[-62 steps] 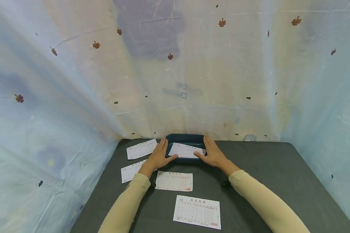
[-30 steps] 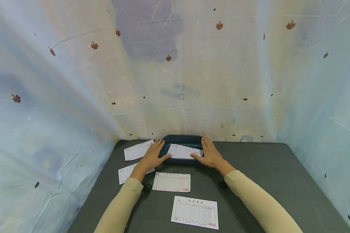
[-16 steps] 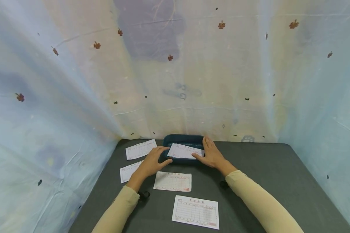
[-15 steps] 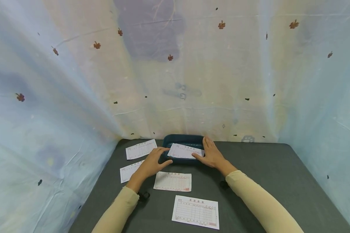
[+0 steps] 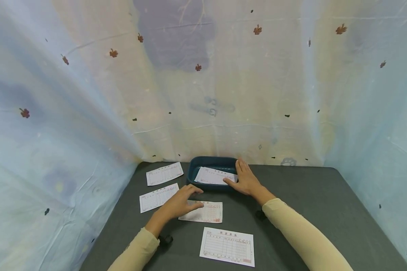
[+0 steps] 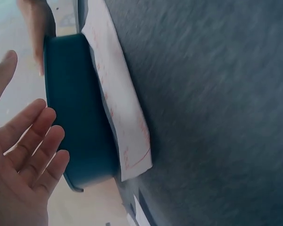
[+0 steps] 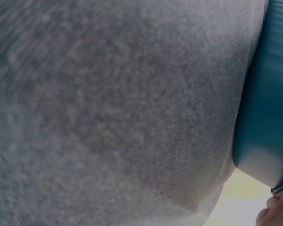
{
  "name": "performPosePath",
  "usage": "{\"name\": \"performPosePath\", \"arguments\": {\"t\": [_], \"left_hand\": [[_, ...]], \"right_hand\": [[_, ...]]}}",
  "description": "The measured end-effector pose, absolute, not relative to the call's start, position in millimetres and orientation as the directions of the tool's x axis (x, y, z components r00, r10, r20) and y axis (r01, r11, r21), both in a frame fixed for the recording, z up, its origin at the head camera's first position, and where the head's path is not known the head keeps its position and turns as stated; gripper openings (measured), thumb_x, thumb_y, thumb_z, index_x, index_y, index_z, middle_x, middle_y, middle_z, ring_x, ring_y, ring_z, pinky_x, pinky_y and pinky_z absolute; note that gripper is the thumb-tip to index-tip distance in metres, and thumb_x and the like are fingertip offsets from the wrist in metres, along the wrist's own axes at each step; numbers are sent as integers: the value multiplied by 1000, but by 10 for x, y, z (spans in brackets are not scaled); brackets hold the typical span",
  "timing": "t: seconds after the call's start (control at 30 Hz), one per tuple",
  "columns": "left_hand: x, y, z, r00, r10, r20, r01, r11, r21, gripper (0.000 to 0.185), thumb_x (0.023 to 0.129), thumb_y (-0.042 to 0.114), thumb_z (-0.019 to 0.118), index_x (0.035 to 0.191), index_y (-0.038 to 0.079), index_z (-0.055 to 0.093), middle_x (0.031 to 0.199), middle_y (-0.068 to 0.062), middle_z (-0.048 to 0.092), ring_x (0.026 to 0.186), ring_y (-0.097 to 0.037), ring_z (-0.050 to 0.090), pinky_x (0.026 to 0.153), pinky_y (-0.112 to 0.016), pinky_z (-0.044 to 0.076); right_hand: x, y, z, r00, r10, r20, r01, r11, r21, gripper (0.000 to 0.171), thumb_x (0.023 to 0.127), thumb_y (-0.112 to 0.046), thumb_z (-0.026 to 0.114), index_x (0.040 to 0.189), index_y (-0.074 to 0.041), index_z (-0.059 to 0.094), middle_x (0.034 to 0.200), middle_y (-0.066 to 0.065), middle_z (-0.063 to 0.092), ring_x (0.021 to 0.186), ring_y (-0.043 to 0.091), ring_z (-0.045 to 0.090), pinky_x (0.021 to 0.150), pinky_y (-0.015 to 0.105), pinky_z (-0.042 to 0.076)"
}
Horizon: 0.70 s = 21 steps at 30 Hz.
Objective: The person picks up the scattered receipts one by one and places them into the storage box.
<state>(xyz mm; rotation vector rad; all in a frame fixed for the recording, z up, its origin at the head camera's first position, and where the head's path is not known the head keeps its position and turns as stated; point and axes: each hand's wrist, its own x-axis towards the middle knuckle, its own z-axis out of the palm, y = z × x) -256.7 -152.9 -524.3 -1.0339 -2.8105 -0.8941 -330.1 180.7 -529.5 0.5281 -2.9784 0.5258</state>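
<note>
My left hand (image 5: 178, 204), holding nothing, hovers over a red-printed paper form (image 5: 210, 211) just in front of a dark teal plastic bin (image 5: 193, 162). Its fingers are relaxed and parted in the left wrist view, overlapping the side of the bin there. At the bin's right end rests my right hand (image 5: 245, 180), fingers extended along the rim and thumb over the near right corner. White printed forms (image 5: 213, 175) lie inside the bin. Only part of the right hand shows at the lower right corner of the right wrist view, beside the teal wall.
Two white forms (image 5: 164, 174) lie left of the bin, one behind the other. Another form (image 5: 227, 246) lies nearest the front. The dark grey table (image 5: 291, 203) meets a patterned curtain (image 5: 244, 94) at its back edge, with more curtain on both sides.
My left hand has let go of the bin's left end and moved back toward the front, over the red-printed form. My right hand stays on the bin, which has hardly moved.
</note>
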Motion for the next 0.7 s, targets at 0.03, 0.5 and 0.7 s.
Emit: {"name": "performPosePath", "arguments": {"t": [0.03, 0.5, 0.7], "left_hand": [[-2545, -1521, -5256, -775, 599, 202, 607, 617, 501, 55, 100, 50, 76, 139, 13, 67, 133, 0, 65, 123, -23, 61, 106, -49, 53], [-2310, -1418, -5320, -723, 679, 128, 648, 603, 466, 50, 96, 53, 79, 133, 21, 70, 127, 8, 67, 114, -16, 63, 99, -38, 55], [-2224, -1374, -5309, -701, 707, 95, 668, 604, 435, 49, 95, 55, 80, 130, 22, 71, 123, 9, 68, 114, -14, 62, 100, -39, 54]], "right_hand": [[-3299, 1808, -5301, -939, -319, 127, -343, 882, -322, 119, 99, -78, 50, 167, 11, 12, 177, 29, 9, 165, 42, 7, 133, 57, 12], [-3284, 1792, -5317, -941, -317, 120, -339, 887, -314, 119, 99, -80, 48, 167, 10, 12, 177, 28, 10, 165, 41, 8, 133, 57, 12], [-3268, 1790, -5257, -944, -310, 117, -331, 893, -306, 114, 101, -73, 53, 167, 10, 12, 177, 27, 10, 166, 40, 8, 133, 55, 12]]}}
